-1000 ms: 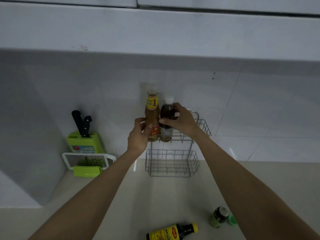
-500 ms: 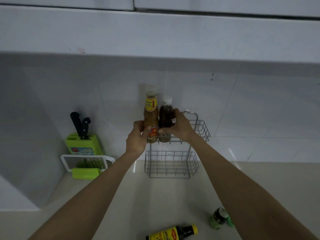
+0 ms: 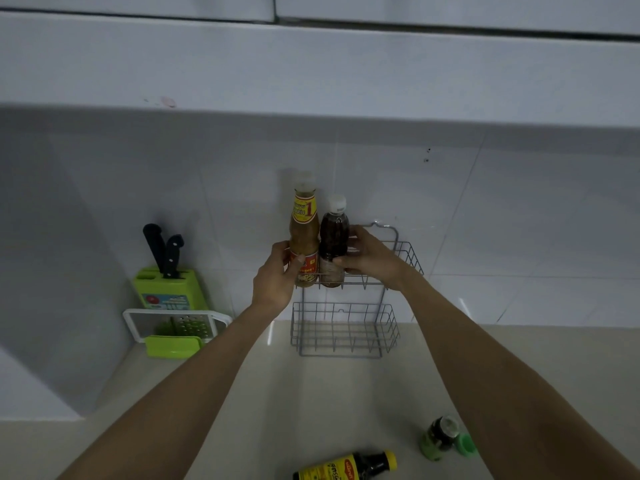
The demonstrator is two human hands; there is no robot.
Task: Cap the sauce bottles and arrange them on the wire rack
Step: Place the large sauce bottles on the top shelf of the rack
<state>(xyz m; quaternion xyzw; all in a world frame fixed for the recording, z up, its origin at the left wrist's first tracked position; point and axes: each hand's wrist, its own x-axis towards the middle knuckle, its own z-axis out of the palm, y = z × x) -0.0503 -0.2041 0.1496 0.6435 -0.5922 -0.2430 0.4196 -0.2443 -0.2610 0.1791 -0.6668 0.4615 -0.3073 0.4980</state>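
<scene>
My left hand (image 3: 273, 278) grips the tall orange bottle (image 3: 304, 237) and my right hand (image 3: 372, 256) wraps the dark bottle (image 3: 333, 242), both upright in the wire rack's (image 3: 398, 258) top tier. I should seat them flat and snug together, saving room for the two bottles on the tabletop (image 3: 242, 410).

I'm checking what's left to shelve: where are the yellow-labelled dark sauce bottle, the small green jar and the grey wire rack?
Yellow-labelled dark sauce bottle (image 3: 341, 469): head view, on its label.
Small green jar (image 3: 437, 441): head view, on its body.
Grey wire rack (image 3: 346, 332): head view, lower basket's front wires.
</scene>
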